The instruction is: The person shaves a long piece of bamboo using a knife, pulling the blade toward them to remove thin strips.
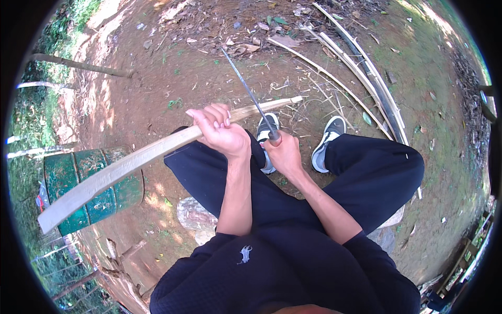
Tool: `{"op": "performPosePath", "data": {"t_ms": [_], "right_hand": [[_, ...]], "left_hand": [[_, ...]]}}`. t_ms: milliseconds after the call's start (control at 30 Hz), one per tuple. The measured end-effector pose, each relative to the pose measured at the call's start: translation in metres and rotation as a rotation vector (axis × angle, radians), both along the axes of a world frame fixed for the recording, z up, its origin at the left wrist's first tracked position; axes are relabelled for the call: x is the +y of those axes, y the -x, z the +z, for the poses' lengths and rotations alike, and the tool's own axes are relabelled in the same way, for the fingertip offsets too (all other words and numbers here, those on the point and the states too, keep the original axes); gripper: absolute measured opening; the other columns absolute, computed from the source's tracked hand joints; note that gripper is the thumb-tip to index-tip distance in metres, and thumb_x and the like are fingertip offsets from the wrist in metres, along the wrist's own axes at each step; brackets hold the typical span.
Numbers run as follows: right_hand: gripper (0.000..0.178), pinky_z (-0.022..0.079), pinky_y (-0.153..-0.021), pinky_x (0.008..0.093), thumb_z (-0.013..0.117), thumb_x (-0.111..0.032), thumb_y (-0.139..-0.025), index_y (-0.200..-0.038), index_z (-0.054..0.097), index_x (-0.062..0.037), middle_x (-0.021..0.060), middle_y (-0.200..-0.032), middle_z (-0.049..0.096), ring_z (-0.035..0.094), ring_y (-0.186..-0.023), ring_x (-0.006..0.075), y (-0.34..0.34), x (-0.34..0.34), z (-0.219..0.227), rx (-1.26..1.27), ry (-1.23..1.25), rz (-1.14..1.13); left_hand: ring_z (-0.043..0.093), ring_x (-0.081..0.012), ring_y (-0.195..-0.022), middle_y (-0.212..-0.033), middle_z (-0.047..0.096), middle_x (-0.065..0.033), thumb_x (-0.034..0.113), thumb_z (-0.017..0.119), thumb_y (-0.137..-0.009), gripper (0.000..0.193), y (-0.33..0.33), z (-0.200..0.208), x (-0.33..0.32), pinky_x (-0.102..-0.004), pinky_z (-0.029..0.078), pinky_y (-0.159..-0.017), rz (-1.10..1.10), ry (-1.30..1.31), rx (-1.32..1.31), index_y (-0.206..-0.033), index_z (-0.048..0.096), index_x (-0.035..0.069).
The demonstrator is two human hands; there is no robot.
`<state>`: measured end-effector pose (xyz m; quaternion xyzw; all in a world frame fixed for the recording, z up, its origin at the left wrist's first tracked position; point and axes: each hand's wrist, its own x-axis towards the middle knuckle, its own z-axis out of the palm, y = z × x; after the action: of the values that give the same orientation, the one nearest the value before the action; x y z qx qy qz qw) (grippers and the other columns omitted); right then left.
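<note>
- I look down from the head camera at a seated person in dark clothes, knees spread, on bare brown earth.
- My left hand (219, 131), at the centre of the frame, is closed around a long, flat, pale strip of split bamboo (130, 165). The strip runs from the lower left of the frame up to just right of centre, crossing above the left knee.
- My right hand (282, 154), just right of the left one, is wrapped tight around the handle of a long, thin, dark metal blade (251, 94). The blade points toward the upper middle of the frame and crosses the strip near its right end.
- I cannot tell whether the edge is biting into the bamboo or only resting on it.
- How far along: the strip's visible face looks smooth and pale along most of its length, so I judge much of the shaving is done. The part near the blade is what remains in hand. I see no fresh shavings clearly.
- A green, rusted metal drum (94, 188) lies on its side at the lower left, behind the strip.
- More long, thin bamboo slats (366, 78) lie in a curved bundle on the ground at the upper right.
- Two black-and-white sneakers (329, 133) sit just past the hands.
</note>
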<state>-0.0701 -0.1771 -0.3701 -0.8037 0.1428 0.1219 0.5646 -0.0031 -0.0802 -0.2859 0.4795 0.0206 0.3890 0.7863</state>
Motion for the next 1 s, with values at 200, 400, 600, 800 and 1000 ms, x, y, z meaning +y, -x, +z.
{"op": "performPosePath", "data": {"t_ms": [200,400,600,800,1000], "right_hand": [[0.017,0.050,-0.067,0.0464,0.058,-0.011,-0.078,-0.078,0.060,0.0055,0.0253,-0.067,0.062,0.065,-0.069,0.0426,-0.009,-0.013,0.006,-0.057,0.010,-0.036],[0.018,0.047,-0.061,0.0428,0.062,-0.012,-0.077,-0.075,0.057,0.0051,0.0203,-0.061,0.058,0.060,-0.056,0.0302,-0.012,-0.037,-0.019,-0.024,0.138,-0.098],[0.021,0.046,-0.059,0.0412,0.061,-0.013,-0.077,-0.073,0.054,0.0055,0.0185,-0.058,0.056,0.056,-0.053,0.0268,-0.017,-0.050,-0.002,-0.043,0.176,-0.116],[0.020,0.048,-0.064,0.0440,0.059,-0.012,-0.078,-0.074,0.057,0.0069,0.0238,-0.063,0.060,0.063,-0.061,0.0387,-0.010,-0.049,0.038,0.007,0.093,-0.067],[0.018,0.048,-0.065,0.0465,0.058,-0.012,-0.077,-0.076,0.058,0.0063,0.0260,-0.066,0.061,0.063,-0.066,0.0442,-0.003,-0.041,0.025,-0.004,0.129,0.039]], "left_hand": [[0.025,-0.0101,-0.050,-0.054,0.025,0.0043,0.034,0.028,-0.109,0.049,0.000,-0.010,-0.006,-0.0280,0.033,-0.061,-0.075,0.148,-0.040,-0.063,0.029,0.016],[0.044,-0.0198,-0.075,-0.071,0.041,-0.0050,0.035,0.029,-0.107,0.047,0.001,-0.068,-0.036,-0.0390,0.040,-0.084,-0.322,0.328,0.048,-0.067,0.037,0.012],[0.045,-0.0207,-0.082,-0.079,0.045,-0.0054,0.044,0.028,-0.106,0.047,0.004,-0.037,-0.041,-0.0405,0.038,-0.090,-0.344,0.224,-0.016,-0.077,0.040,0.010],[0.043,-0.0194,-0.080,-0.077,0.041,-0.0032,0.048,0.026,-0.106,0.049,0.017,-0.015,-0.035,-0.0376,0.038,-0.086,-0.336,0.293,-0.032,-0.076,0.037,0.011],[0.041,-0.0166,-0.067,-0.068,0.039,-0.0044,0.030,0.026,-0.108,0.044,0.012,-0.031,-0.021,-0.0359,0.041,-0.077,-0.219,-0.070,-0.066,-0.070,0.036,0.010]]}}
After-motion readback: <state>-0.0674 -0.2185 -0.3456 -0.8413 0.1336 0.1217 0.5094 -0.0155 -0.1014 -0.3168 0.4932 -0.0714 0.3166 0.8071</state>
